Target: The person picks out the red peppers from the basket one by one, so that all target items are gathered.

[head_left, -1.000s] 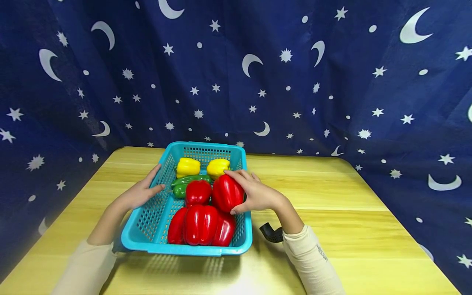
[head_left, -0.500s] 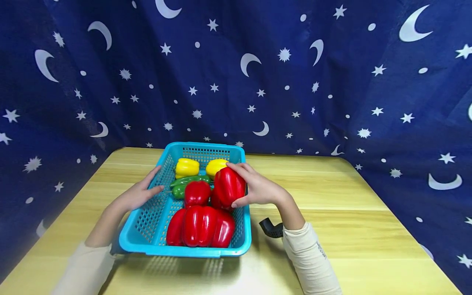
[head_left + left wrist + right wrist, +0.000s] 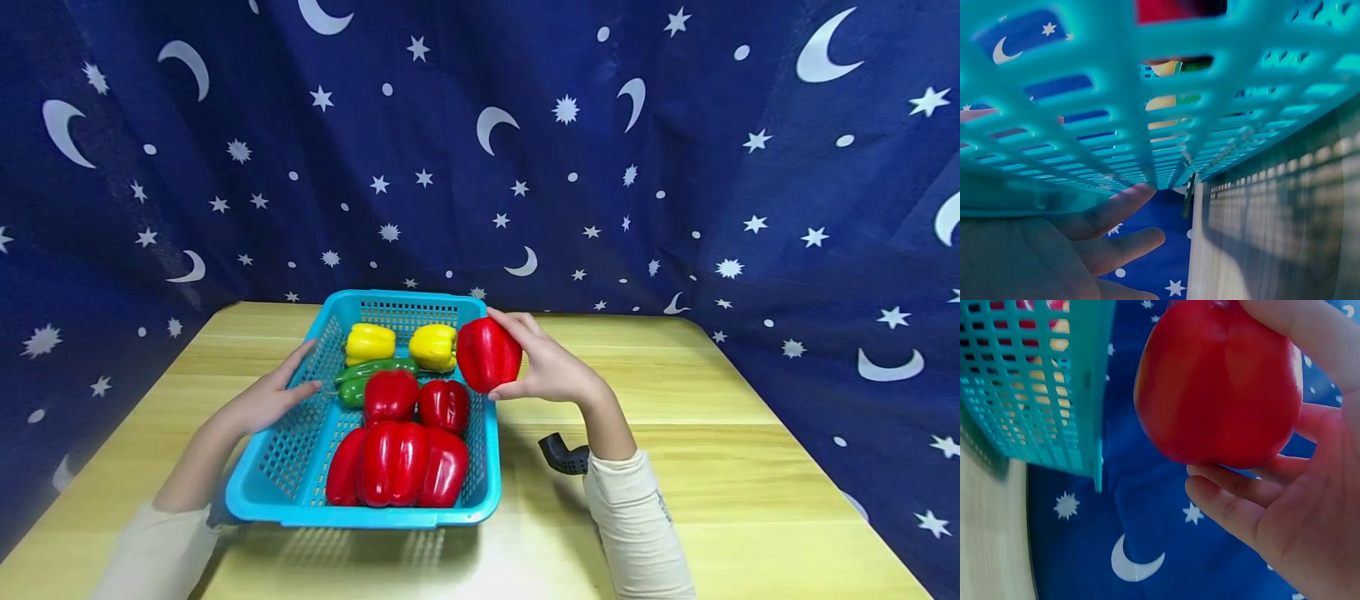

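Observation:
My right hand holds a red bell pepper between thumb and fingers, raised just over the right rim of a blue plastic basket. In the right wrist view this bell pepper appears beside the basket's perforated wall. My left hand is at the basket's left rim, thumb over the edge and fingers along the outside. The left wrist view shows those fingers extended under the slotted wall. Several red bell peppers, two yellow ones and green peppers lie inside the basket.
A black curved piece with small holes lies by the right forearm. The light wooden table extends to the right of the basket. A dark blue cloth with moons and stars hangs behind it.
My right hand has lifted the red bell pepper up and rightward out of the pile, uncovering another red pepper beneath. My left hand stays at the basket's rim, and the head view has shifted slightly.

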The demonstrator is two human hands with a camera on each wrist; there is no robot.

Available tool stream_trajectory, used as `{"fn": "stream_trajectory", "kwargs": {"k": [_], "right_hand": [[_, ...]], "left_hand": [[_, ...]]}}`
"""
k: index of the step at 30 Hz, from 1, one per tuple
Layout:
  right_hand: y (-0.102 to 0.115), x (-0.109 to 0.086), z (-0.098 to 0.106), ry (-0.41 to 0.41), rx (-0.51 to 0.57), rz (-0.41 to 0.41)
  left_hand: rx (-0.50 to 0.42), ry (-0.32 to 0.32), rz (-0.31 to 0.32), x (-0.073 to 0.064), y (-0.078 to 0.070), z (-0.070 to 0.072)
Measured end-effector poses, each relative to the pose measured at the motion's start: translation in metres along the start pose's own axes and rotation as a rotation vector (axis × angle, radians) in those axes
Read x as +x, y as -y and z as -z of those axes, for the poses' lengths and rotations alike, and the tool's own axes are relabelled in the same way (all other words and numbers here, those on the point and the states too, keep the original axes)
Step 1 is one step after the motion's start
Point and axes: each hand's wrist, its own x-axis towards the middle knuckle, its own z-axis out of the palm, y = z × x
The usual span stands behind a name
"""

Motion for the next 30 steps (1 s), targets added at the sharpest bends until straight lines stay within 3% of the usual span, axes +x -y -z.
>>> {"fn": "stream_trajectory", "kwargs": {"k": [11,21,30], "right_hand": [[-0.014,-0.006,0.019,-0.065,0.012,-0.071],[-0.036,-0.008,0.025,-0.123,-0.018,-0.117],[-0.053,-0.006,0.021,-0.101,-0.031,-0.200]], "left_hand": [[-0.001,0.001,0.005,-0.001,0.001,0.001],[0.013,-0.010,-0.049,0.000,0.004,0.000],[0.015,-0.006,-0.035,0.000,0.004,0.000]]}}
